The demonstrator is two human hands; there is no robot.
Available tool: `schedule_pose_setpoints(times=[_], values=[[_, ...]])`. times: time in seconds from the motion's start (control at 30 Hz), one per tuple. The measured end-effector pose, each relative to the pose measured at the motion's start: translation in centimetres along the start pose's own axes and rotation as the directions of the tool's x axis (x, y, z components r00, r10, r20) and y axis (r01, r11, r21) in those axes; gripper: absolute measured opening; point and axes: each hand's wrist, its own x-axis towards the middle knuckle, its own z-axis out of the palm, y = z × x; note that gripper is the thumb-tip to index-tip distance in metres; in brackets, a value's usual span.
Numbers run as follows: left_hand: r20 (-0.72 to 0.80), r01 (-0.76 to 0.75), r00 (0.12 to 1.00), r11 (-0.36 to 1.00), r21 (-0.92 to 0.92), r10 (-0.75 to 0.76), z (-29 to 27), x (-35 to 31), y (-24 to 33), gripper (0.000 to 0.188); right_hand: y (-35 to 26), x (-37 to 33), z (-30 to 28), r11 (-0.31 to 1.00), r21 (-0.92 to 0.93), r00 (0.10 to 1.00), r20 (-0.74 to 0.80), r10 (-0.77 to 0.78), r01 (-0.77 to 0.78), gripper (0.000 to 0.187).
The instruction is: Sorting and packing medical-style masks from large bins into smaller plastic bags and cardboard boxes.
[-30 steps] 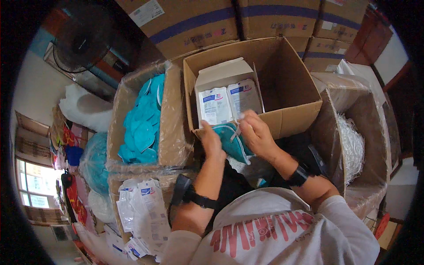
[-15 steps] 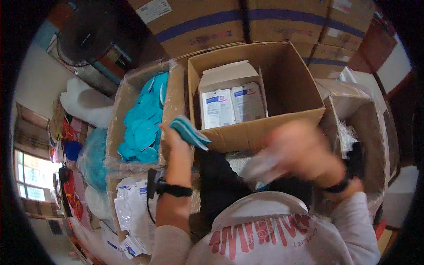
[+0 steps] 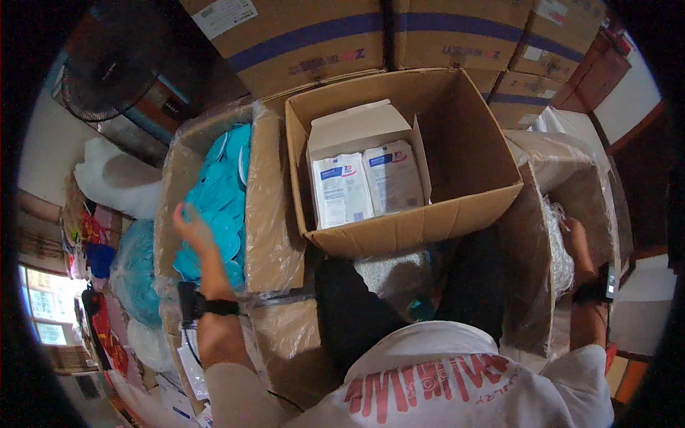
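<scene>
At the left, a plastic-lined carton (image 3: pixel 274 214) holds a heap of flat, rounded teal fabric pieces (image 3: pixel 217 189). My left hand (image 3: pixel 195 230) is over the near left part of this heap, its fingers apart and slightly blurred, with nothing visible in them. To the right, my right hand (image 3: pixel 579 248) reaches into another plastic-lined carton (image 3: pixel 534 285), beside a bundle of thin white strands (image 3: pixel 559 250). Its fingertips are at the strands; whether they grip any is hidden. Between my legs lies a small teal piece (image 3: pixel 421 308).
Ahead stands an open cardboard box (image 3: pixel 403 232) with a white inner box (image 3: pixel 362 123) holding white printed packets (image 3: pixel 342 191). Large cartons (image 3: pixel 314 43) are stacked behind it. A fan (image 3: pixel 107 71) stands far left; a teal-filled plastic bag (image 3: pixel 139 260) is below it.
My left hand has moved left to the teal heap, and the folded teal piece it held is gone from it. My right hand has moved from above my lap into the right carton.
</scene>
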Motion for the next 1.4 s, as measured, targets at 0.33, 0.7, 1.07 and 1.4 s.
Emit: schedule_pose_setpoints(times=[0.33,0.7,1.07,1.4], values=[[0.998,0.474,0.055,0.88,-0.01,-0.019,15.5,-23.1,18.5,0.038,-28.5,-0.8,2.2,0.728,0.679,0.843,0.337,-0.419,0.091,0.023],[0.893,0.478,0.336,0.871,0.112,-0.3,21.6,-26.9,16.4,0.035,-25.6,-2.5,2.7,0.728,0.682,0.828,0.364,-0.426,0.075,0.018],[0.838,0.597,0.522,0.634,-0.493,0.159,9.1,-15.8,25.3,0.033,-25.5,-1.4,2.0,0.641,0.767,0.898,0.277,-0.341,0.007,0.023],[0.904,0.364,0.069,0.833,-0.416,0.421,-5.6,-14.3,26.9,0.033,-36.1,-1.2,-4.3,0.289,0.957,0.735,0.171,-0.657,0.035,0.032]])
